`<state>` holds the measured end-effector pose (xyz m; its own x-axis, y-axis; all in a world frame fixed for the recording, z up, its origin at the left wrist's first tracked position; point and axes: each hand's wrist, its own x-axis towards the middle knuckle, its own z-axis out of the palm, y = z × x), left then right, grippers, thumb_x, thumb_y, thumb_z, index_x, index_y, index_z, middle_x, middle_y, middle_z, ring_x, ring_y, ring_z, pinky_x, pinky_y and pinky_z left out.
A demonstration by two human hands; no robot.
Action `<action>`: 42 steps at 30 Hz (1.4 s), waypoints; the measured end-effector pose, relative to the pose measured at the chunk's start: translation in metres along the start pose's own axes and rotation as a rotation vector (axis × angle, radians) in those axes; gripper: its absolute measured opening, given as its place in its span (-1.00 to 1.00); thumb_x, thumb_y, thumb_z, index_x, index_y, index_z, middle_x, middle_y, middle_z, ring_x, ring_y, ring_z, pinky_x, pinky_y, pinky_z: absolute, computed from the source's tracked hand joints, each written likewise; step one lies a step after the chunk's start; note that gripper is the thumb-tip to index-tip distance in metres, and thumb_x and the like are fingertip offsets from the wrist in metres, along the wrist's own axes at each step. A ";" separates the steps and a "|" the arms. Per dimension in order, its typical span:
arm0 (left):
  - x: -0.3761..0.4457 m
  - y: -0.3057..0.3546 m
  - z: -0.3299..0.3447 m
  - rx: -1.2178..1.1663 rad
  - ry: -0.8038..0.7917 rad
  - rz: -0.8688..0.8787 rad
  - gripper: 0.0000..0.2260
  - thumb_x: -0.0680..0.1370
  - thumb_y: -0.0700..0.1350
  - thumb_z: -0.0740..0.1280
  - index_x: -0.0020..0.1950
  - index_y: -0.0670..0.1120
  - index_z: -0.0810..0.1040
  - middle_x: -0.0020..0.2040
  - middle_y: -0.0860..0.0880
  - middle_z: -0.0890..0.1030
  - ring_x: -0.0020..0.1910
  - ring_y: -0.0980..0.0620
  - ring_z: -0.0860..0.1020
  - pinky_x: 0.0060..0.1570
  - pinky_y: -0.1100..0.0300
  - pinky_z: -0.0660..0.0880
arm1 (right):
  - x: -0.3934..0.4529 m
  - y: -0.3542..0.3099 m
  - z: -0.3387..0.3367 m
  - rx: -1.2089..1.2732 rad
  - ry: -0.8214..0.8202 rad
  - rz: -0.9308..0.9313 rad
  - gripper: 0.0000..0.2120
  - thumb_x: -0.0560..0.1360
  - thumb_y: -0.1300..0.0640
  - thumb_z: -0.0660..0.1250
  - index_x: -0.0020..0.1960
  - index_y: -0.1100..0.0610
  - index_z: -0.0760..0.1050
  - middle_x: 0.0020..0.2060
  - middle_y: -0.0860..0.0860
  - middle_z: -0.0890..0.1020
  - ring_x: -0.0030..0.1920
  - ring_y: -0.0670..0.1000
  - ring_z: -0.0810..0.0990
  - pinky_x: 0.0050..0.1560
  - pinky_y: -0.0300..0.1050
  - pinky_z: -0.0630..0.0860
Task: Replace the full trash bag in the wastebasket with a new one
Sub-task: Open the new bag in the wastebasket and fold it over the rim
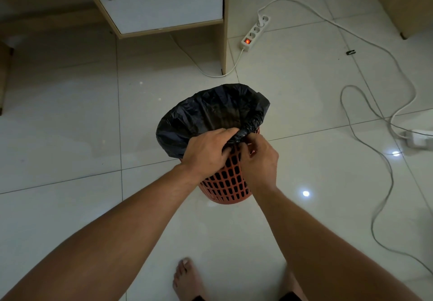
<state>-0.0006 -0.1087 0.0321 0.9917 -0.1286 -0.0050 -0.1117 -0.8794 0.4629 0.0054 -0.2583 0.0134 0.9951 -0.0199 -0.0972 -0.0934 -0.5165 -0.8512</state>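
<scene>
Standing over the red basket (226,183) on the floor, both hands grip the near rim: left hand (206,152) closed on the black bag (210,113) edge, right hand (259,158) pinching it, probably to fit it. Power strip (255,31) lies beyond.

Bare forearms, bare foot (187,279), dark shorts (289,297)

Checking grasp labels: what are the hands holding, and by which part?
Both the left hand and right hand pinch the black trash bag at its bunched near edge, over the wastebasket rim.
</scene>
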 end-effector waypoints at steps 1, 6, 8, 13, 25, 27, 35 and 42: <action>-0.001 -0.002 -0.001 -0.001 0.007 -0.008 -0.56 0.56 -0.08 0.34 0.45 0.02 0.45 0.20 0.03 0.63 0.15 -0.04 0.61 -0.05 -0.06 0.59 | 0.006 -0.002 -0.002 -0.032 -0.023 0.004 -0.88 0.60 0.19 0.31 0.07 0.08 0.62 -0.13 -0.08 0.67 -0.13 -0.12 0.61 -0.05 -0.23 0.55; -0.007 -0.007 -0.003 0.016 0.038 -0.016 -0.57 0.56 -0.09 0.35 0.44 0.00 0.46 0.12 0.01 0.66 0.08 -0.05 0.62 -0.11 -0.03 0.60 | 0.023 -0.003 -0.017 0.968 -0.407 0.726 -0.82 0.67 0.18 0.17 0.00 0.20 0.52 -0.37 -0.02 0.50 -0.35 -0.07 0.42 -0.35 -0.25 0.45; -0.007 0.004 0.002 0.042 0.030 0.019 -0.58 0.56 -0.10 0.34 0.43 0.00 0.46 0.11 0.01 0.66 0.06 -0.05 0.62 -0.14 0.00 0.60 | 0.013 0.000 -0.011 1.318 -0.289 0.933 -0.82 0.69 0.20 0.15 0.04 0.25 0.49 -0.36 0.02 0.46 -0.38 -0.11 0.40 -0.40 -0.28 0.45; -0.006 0.017 0.014 0.063 0.032 0.053 -0.59 0.56 -0.09 0.32 0.41 -0.01 0.47 0.09 0.03 0.66 0.03 -0.02 0.62 -0.19 0.04 0.59 | 0.002 -0.009 0.001 1.131 0.208 0.976 -0.84 0.61 0.21 0.38 -0.01 0.34 0.56 -0.42 0.07 0.61 -0.49 -0.08 0.53 -0.47 -0.28 0.51; -0.016 0.030 0.021 0.051 0.016 0.069 -0.54 0.55 -0.09 0.32 0.46 -0.06 0.42 0.06 -0.02 0.64 -0.01 -0.05 0.61 -0.19 0.06 0.54 | 0.017 -0.031 -0.038 0.563 0.010 0.855 -0.92 0.46 0.26 0.49 -0.13 0.27 0.63 -0.24 0.14 0.71 -0.26 0.10 0.61 -0.30 -0.06 0.50; -0.026 0.042 0.031 0.069 -0.059 0.051 -0.41 0.54 -0.04 0.32 0.55 -0.12 0.27 0.14 -0.06 0.58 0.06 -0.07 0.57 -0.09 0.02 0.54 | 0.019 -0.023 -0.044 0.545 0.025 0.839 -0.95 0.44 0.32 0.47 -0.15 0.28 0.61 -0.19 0.17 0.73 -0.26 0.10 0.68 -0.27 -0.08 0.58; -0.050 0.047 0.037 -0.236 0.117 -0.039 -0.42 0.52 0.00 0.34 0.52 -0.10 0.34 0.33 -0.09 0.50 0.30 -0.09 0.46 0.29 -0.08 0.39 | 0.029 0.021 -0.061 0.463 0.019 0.562 -0.76 0.57 0.33 0.35 0.22 0.25 0.57 -0.03 0.12 0.74 -0.03 0.07 0.74 -0.09 -0.14 0.64; -0.074 -0.069 0.027 -0.713 0.311 -1.065 -0.42 0.59 0.01 0.34 0.56 -0.07 0.23 0.53 -0.14 0.32 0.47 -0.14 0.34 0.45 -0.09 0.30 | 0.059 0.056 -0.060 0.357 0.050 0.509 -0.74 0.62 0.23 0.31 0.29 0.18 0.54 0.04 0.06 0.71 0.06 0.06 0.70 0.17 0.00 0.62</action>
<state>-0.0683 -0.0510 -0.0232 0.5562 0.6660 -0.4971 0.6908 -0.0380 0.7220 0.0612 -0.3395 -0.0093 0.8225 -0.2327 -0.5189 -0.5529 -0.1136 -0.8255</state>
